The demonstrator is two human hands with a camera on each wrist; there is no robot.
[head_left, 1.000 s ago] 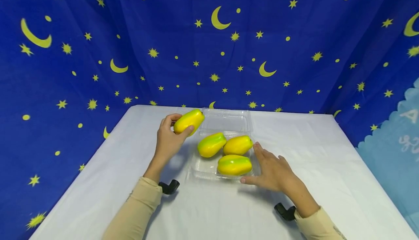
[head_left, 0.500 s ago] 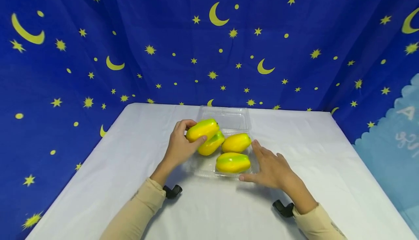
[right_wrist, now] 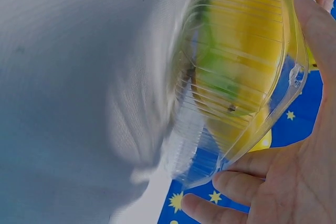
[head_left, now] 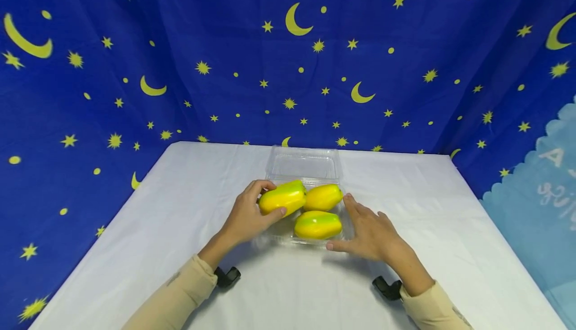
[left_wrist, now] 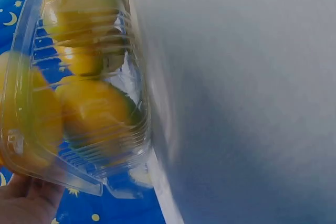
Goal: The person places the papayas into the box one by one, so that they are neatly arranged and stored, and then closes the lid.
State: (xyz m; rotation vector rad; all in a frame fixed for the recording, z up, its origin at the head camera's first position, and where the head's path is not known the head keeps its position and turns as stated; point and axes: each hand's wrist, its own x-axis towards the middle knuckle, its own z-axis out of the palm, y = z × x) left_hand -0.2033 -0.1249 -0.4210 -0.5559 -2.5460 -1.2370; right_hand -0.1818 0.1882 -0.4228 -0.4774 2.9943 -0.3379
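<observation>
My left hand (head_left: 247,213) grips a yellow-green papaya (head_left: 282,197), thumb along the near side and fingers behind it. That papaya is at the left part of a clear plastic clamshell box (head_left: 274,235), over another papaya that it hides in the head view. Two more papayas are in the tray, one at the back (head_left: 323,197) and one in front (head_left: 317,225). Through the ribbed wall, the left wrist view shows papayas (left_wrist: 97,111) inside. My right hand (head_left: 371,232) rests at the box's right side, fingers spread; the right wrist view shows its fingertips touching the wall.
The box's lid (head_left: 303,164) lies folded back behind the tray. A white cloth (head_left: 288,290) covers the table. A blue curtain (head_left: 252,45) with moons and stars hangs behind. Black wrist mounts (head_left: 228,277) sit under both forearms.
My left hand has carried the papaya rightward and down, from beside the lid to over the tray's left part. My right hand has stayed at the box's side. The head view has shifted slightly.
</observation>
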